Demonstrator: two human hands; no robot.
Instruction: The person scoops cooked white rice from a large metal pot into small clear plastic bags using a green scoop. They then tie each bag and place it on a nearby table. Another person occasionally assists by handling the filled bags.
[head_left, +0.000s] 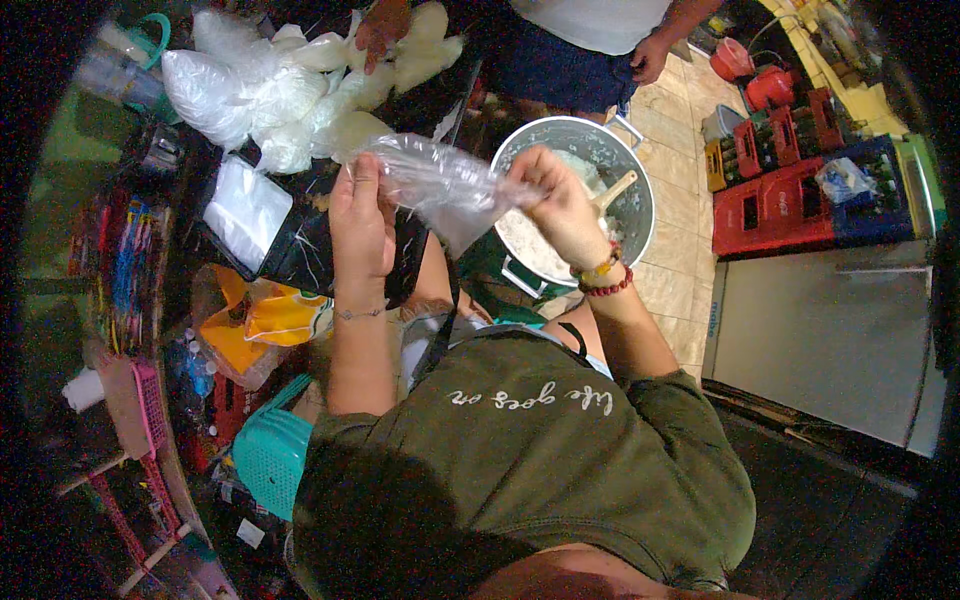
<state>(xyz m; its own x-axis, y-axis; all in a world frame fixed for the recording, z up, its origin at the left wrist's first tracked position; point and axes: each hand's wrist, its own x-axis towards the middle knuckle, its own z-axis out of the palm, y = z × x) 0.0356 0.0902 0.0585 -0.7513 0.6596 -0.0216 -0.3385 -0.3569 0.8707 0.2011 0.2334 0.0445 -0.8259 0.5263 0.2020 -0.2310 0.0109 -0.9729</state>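
A clear plastic bag (450, 184) is stretched between my two hands. My left hand (365, 206) pinches one end between thumb and fingers, beside the black table. My right hand (555, 191) grips the other end, above a large metal pot (637, 217). Inside the pot lie a white, crumbly mass (529, 244) and a light-coloured spoon or paddle (619, 186), its handle leaning up toward the rim. Several filled clear bags with whitish contents (285, 101) are heaped at the table's far side. A stack of flat plastic bags (249, 210) lies near the table's left corner.
Another person's hand (381, 30) touches the heaped bags, and a person in a white shirt (600, 22) stands beyond the pot. Red crates (772, 206) rest on a grey appliance (817, 330) at right. A teal plastic stool (274, 457) and orange bags (281, 319) are at left.
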